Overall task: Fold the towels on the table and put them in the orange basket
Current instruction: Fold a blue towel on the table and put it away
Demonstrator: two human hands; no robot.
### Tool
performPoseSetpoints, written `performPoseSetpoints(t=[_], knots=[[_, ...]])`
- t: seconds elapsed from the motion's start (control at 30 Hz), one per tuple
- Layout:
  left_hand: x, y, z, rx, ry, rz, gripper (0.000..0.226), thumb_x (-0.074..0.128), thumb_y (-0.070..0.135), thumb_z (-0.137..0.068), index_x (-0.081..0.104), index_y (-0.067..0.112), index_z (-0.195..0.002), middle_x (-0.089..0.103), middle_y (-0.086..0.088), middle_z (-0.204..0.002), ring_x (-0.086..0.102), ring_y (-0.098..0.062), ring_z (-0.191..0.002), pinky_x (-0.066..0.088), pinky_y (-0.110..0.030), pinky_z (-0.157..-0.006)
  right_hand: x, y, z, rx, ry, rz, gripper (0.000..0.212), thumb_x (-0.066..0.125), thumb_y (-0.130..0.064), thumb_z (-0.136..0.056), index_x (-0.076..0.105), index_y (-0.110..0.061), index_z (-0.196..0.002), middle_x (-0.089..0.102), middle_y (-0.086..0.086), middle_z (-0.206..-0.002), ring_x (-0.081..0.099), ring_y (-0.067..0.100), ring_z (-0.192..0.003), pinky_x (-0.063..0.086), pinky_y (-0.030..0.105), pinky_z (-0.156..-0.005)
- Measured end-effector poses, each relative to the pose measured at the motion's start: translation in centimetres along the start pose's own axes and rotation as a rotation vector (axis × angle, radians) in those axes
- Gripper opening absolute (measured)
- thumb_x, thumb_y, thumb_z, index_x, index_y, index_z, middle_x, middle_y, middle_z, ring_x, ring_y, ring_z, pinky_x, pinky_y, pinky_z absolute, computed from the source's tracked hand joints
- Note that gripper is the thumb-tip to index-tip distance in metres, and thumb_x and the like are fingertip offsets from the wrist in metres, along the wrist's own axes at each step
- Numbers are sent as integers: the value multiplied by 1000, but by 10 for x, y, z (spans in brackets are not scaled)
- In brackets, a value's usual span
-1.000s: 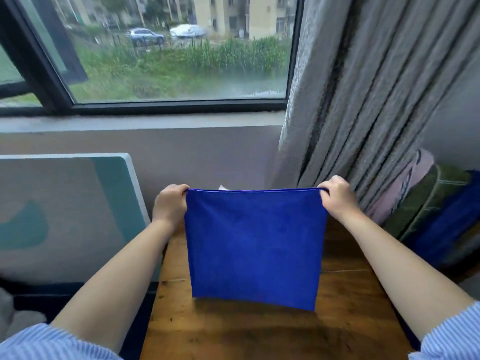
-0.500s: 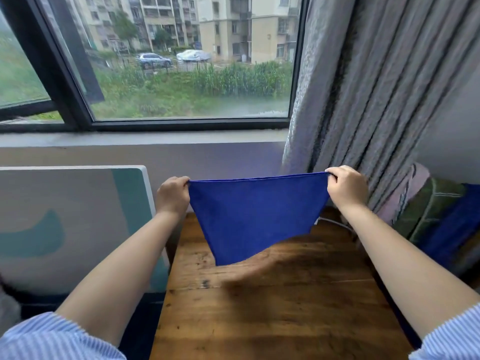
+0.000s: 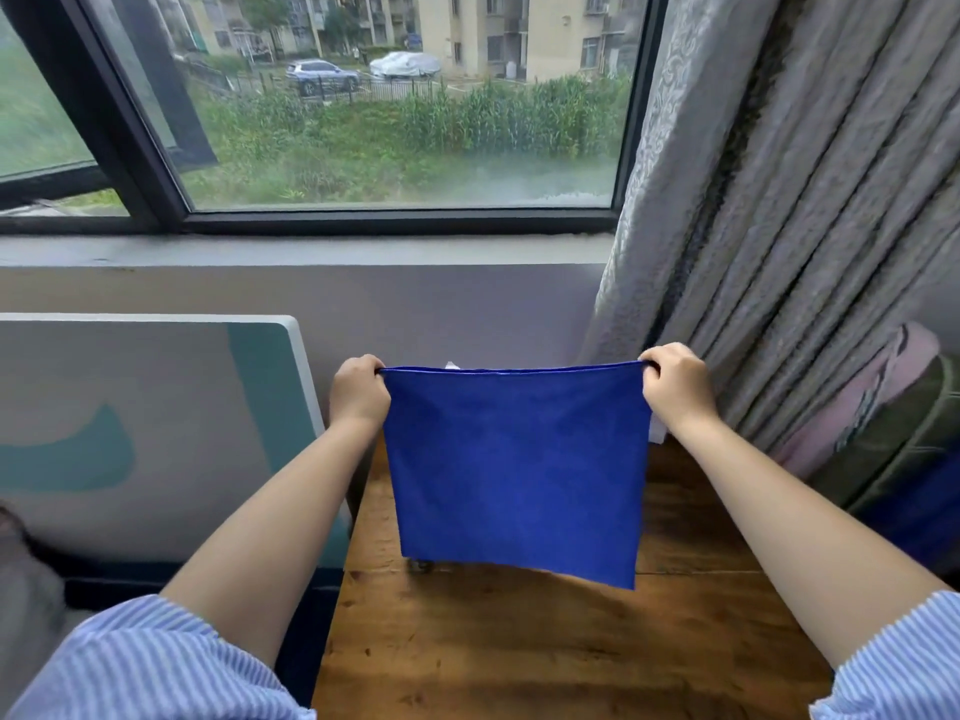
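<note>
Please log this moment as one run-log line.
left hand: grips towel corner | right hand: grips other corner | blue towel: hanging above table

Bare forearms – blue-and-white striped sleeves (image 3: 156,662)

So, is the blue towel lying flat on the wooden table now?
No, the blue towel hangs in the air above the wooden table, held by its top corners in the left hand and right hand.

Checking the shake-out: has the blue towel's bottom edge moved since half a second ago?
Yes. The blue towel has dropped from flicked-up to hanging flat, nearer the wooden table.
</note>
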State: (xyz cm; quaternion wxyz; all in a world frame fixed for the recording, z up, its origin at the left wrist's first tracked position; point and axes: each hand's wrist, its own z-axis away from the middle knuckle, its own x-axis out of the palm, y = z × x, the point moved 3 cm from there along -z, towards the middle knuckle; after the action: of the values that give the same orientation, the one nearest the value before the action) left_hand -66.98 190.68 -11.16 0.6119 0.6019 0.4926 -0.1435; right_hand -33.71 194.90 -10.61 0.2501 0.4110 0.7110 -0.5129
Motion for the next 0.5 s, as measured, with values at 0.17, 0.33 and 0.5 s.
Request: performPoseSetpoints(t=[0.17,0.33,0.5], knots=[[-8,-5,-11,18,128,85,26,38,-6,-88,58,-10,-103,56,-27,-112,50,-37,-105,35,-29,-86,9,-22,-5,-86,124,-104,22,43,12,-83,61,14,-96,56,32,-106,55,40,-97,33,27,-81],[-15,-25,6,88,177,81,21,43,-9,-85,57,-13,-99,57,-30,-107,52,-38,-101,32,-25,-81,13,-19,12,-140,169,-103,19,44,13,-82,59,15,-94,56,34,-103,55,42,-94,34,26,-79],[5,-57,55,190,-54,-50,18,47,-7,-85,58,-11,-99,57,-26,-105,53,-37,-97,36,-30,-83,26,15,64,-162,76,-45,15,50,16,-75,61,15,-85,59,34,-92,57,44,-90,40,36,-83]])
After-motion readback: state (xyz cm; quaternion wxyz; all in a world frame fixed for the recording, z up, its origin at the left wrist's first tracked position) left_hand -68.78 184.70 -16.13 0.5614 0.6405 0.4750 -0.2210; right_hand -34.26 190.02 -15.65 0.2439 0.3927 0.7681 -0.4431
